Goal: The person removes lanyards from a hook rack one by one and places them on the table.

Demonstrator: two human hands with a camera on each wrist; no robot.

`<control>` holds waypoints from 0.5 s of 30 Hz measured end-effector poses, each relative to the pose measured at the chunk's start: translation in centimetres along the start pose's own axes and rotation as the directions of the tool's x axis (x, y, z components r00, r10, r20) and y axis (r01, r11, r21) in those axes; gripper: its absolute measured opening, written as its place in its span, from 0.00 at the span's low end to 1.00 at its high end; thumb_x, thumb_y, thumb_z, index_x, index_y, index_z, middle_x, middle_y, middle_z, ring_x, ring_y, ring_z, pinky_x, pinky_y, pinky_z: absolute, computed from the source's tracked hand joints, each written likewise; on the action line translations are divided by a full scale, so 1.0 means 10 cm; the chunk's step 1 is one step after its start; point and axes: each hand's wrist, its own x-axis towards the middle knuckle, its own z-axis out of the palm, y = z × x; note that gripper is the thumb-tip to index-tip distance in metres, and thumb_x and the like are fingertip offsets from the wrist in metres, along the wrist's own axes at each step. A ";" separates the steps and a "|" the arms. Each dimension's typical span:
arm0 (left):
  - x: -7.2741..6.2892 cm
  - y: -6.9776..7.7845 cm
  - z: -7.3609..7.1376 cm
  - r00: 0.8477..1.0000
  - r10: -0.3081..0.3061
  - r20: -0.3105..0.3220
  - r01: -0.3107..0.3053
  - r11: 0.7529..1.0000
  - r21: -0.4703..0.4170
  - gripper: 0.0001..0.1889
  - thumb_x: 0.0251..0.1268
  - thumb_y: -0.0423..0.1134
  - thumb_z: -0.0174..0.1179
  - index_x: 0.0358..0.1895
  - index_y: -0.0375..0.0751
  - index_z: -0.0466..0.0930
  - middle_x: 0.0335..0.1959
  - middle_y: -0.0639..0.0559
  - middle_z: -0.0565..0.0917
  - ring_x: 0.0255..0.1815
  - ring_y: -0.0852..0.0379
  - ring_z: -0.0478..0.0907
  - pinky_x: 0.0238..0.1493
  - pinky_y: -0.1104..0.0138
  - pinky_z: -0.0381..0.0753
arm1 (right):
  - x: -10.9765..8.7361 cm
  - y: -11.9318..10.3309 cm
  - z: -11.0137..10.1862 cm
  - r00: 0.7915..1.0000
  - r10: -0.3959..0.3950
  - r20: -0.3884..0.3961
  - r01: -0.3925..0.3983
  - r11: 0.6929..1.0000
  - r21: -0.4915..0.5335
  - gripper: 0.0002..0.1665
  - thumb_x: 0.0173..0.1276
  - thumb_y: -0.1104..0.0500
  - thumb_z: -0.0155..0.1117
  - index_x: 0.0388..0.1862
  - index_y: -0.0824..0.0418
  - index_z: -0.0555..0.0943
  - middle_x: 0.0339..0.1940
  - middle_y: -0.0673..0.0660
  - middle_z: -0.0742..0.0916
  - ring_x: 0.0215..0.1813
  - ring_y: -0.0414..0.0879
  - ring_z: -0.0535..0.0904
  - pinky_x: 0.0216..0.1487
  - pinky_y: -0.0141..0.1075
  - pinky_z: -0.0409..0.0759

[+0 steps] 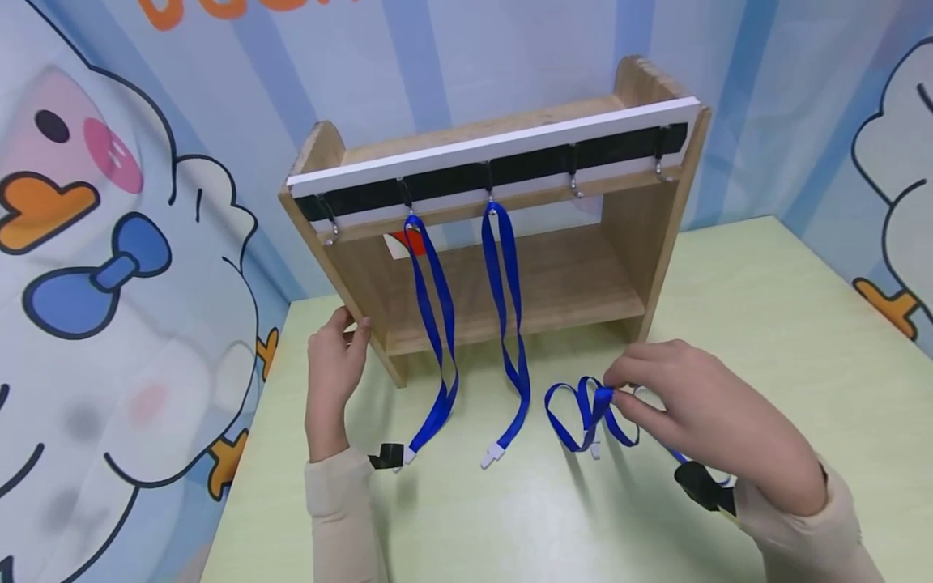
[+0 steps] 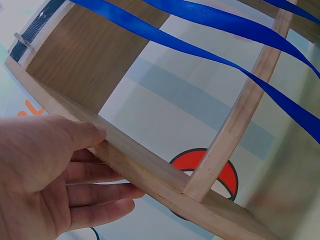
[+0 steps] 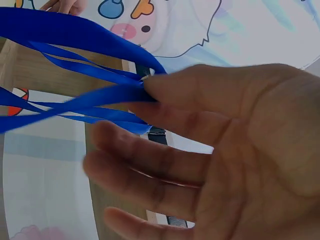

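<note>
My right hand (image 1: 692, 401) pinches a blue lanyard (image 1: 603, 402) between thumb and forefinger, and its strap hangs in loops above the table, in front of the rack's right half. In the right wrist view the other fingers of that hand stand apart from the strap. At the left side panel of a wooden rack (image 1: 513, 300), my left hand (image 1: 337, 364) grips the board's edge; the left wrist view has the thumb on the front edge and the fingers along the outer side. Two more blue lanyards, one left (image 1: 437, 324) and one central (image 1: 510, 324), hang from hooks with white clips low down.
Metal hooks line a black strip (image 1: 532, 166) across the rack's front; the far-left hook (image 1: 331, 231) and two right-hand hooks, one inner (image 1: 574, 182) and one outer (image 1: 662, 166), carry nothing. Under the rack lies a pale green table (image 1: 765, 316). A cartoon-printed backdrop (image 1: 481, 48) stands behind.
</note>
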 end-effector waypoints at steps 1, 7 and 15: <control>0.00 0.00 0.00 1.000 0.000 0.000 0.000 1.000 0.000 0.22 0.80 0.39 0.52 0.67 0.28 0.72 0.63 0.32 0.79 0.54 0.37 0.83 0.52 0.49 0.84 | 0.01 0.01 0.00 1.000 0.003 0.028 -0.003 1.000 0.004 0.06 0.68 0.61 0.69 0.41 0.51 0.88 0.39 0.41 0.85 0.39 0.39 0.81 0.42 0.44 0.83; 0.00 -0.02 0.00 1.000 0.006 -0.001 -0.006 1.000 -0.003 0.21 0.80 0.39 0.53 0.67 0.28 0.72 0.62 0.33 0.79 0.54 0.37 0.84 0.52 0.49 0.85 | 0.05 0.04 0.03 0.992 -0.004 0.128 -0.001 0.999 0.039 0.05 0.70 0.59 0.68 0.42 0.50 0.88 0.38 0.41 0.85 0.38 0.36 0.79 0.40 0.39 0.83; 0.00 -0.02 0.00 1.000 0.014 -0.006 -0.014 1.000 -0.004 0.21 0.80 0.39 0.53 0.66 0.28 0.73 0.62 0.32 0.79 0.53 0.37 0.84 0.52 0.48 0.84 | 0.19 0.12 0.16 0.985 0.021 0.172 -0.035 0.996 0.080 0.05 0.70 0.61 0.67 0.42 0.54 0.87 0.38 0.44 0.85 0.36 0.37 0.79 0.40 0.39 0.84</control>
